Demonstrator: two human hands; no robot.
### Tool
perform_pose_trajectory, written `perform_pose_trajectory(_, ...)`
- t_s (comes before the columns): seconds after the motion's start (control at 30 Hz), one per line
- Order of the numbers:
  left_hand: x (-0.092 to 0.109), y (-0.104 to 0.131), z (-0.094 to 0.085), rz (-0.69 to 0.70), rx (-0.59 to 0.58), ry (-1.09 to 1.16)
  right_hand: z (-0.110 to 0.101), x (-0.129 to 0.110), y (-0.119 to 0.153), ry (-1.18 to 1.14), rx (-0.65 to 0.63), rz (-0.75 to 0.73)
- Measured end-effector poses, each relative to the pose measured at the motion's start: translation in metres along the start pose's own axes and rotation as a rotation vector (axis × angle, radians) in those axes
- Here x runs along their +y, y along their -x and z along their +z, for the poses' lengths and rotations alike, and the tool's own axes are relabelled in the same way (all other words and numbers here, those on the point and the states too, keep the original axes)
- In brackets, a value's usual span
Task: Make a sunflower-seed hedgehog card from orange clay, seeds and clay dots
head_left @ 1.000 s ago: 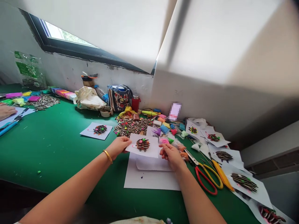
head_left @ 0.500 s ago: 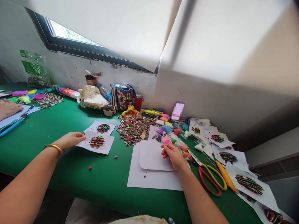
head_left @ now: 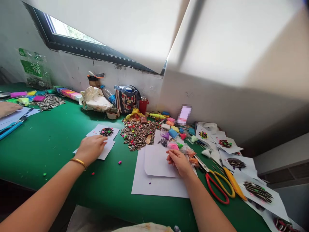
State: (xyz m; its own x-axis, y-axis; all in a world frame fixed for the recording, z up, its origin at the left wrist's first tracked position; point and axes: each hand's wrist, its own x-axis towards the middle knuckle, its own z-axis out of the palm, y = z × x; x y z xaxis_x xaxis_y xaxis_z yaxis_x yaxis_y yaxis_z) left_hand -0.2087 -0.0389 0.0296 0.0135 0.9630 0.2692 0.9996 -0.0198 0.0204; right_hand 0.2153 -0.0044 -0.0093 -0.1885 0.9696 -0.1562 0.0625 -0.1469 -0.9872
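My left hand (head_left: 91,149), with a gold bangle at the wrist, lies over a white paper card (head_left: 108,150) and hides its picture. Its fingers are drawn together at the card's upper part; what they pinch, if anything, is hidden. Just behind lies another card (head_left: 90,131) bearing a hedgehog shape of striped seeds (head_left: 106,131) with pink and green dots. My right hand (head_left: 178,161) rests over blank white sheets (head_left: 159,164), fingers curled and closed; anything inside them cannot be made out. A sunflower seed pile (head_left: 138,133) sits between and beyond my hands.
Bagged coloured clay (head_left: 173,133), red-and-yellow scissors (head_left: 217,185) and a yellow cutter (head_left: 233,183) lie near my right hand. Finished seed pictures (head_left: 258,190) line the right edge. Bags (head_left: 95,100) stand by the wall. Another person's hand (head_left: 9,109) rests at far left.
My left hand has let go of the front card's left edge and moved right, over its picture. The card now lies lower and flatter. My right hand stays put.
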Motion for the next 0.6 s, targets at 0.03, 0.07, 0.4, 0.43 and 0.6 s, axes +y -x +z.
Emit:
perform_pose_trajectory(0.03,0.012,0.002,0.004,0.048,0.011,-0.015,0.000,0.000,0.000,0.006,-0.003,-0.001)
perform_pose_trajectory(0.07,0.023,0.004,0.008,0.108,0.008,-0.031,0.000,-0.001,0.001,0.012,-0.005,-0.003)
perform_pose_trajectory(0.4,0.071,-0.004,0.035,-0.049,-0.261,0.048,0.003,-0.006,0.003,0.043,-0.017,-0.015)
perform_pose_trajectory(0.43,0.072,-0.007,0.037,-0.071,-0.285,0.063,0.003,-0.006,0.003,0.042,-0.019,-0.019)
perform_pose_trajectory(0.6,0.074,-0.014,0.044,-0.114,-0.297,0.134,0.003,-0.004,0.003,0.057,-0.030,-0.028)
